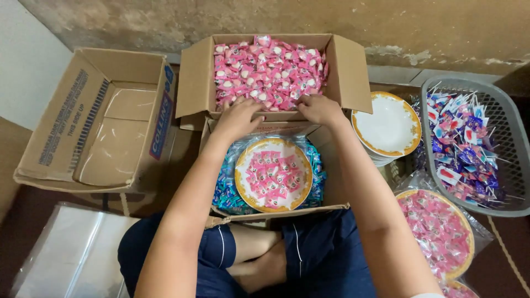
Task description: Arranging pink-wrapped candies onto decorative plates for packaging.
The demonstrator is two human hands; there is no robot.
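We have both hands at the near edge of the open carton of pink sweets (270, 69), at twelve o'clock from our lap. Our left hand (238, 117) lies palm down with its fingers curled into the wrappers; our right hand (320, 108) does the same beside it, and we cannot tell whether either has closed on any pieces. The sweets are small, glossy, crinkled packets, loosely heaped. Directly below, at six o'clock from the hands, a round white plate with a gold rim (273, 174) sits on blue packets inside a second carton (331, 165), placed close, we judge, so little reach is needed. At three o'clock stands a stack of like plates (386, 128), then a grey mesh basket (510, 138) of lollipops. At nine o'clock lies an empty corrugated box (99, 121).
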